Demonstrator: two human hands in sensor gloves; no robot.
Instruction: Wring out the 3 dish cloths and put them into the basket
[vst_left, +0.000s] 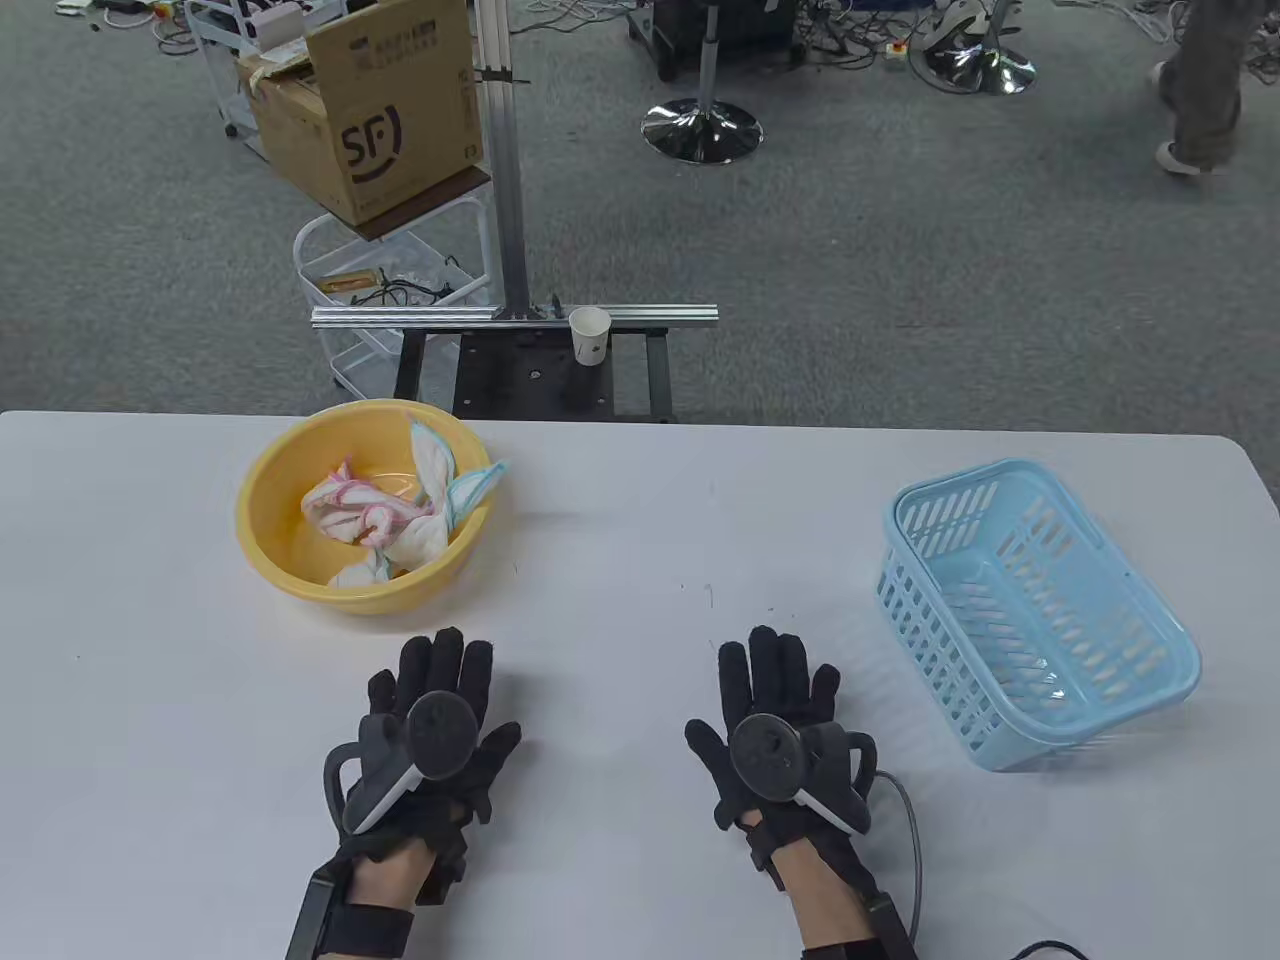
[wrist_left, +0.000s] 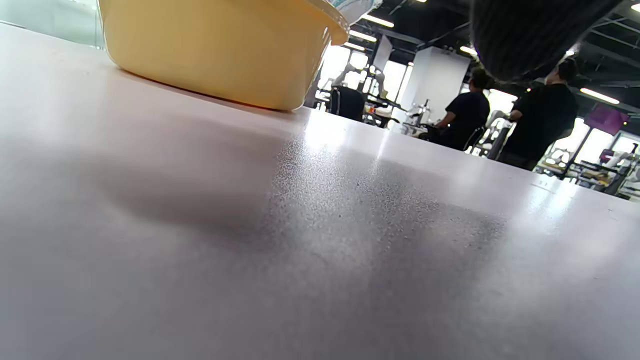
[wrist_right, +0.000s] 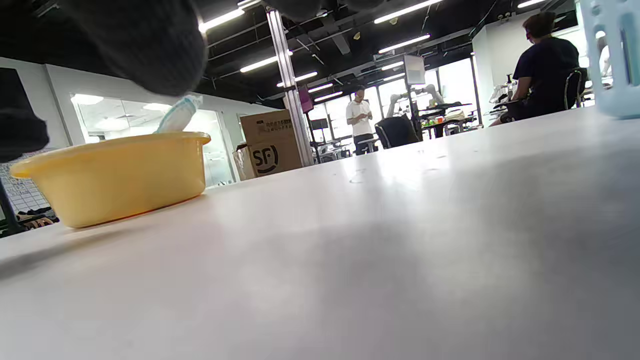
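This is an open-plan robotics lab or office: grey carpet (vst_left: 900, 260), strip ceiling lights (wrist_right: 260, 63), a shipping box (vst_left: 375, 110) on a cart, tangled floor cables (vst_left: 850, 40), and people (wrist_left: 465, 120) at distant desks.

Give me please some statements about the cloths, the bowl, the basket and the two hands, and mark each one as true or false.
1. The cloths lie in the yellow bowl. True.
2. One cloth is already in the basket. False: the blue basket holds no cloth.
3. The left hand holds a cloth. False: it rests flat on the table, fingers straight, holding nothing.
4. The right hand lies flat on the table between bowl and basket. True.
5. The bowl stands on the right side of the table. False: it stands on the left, the basket on the right.
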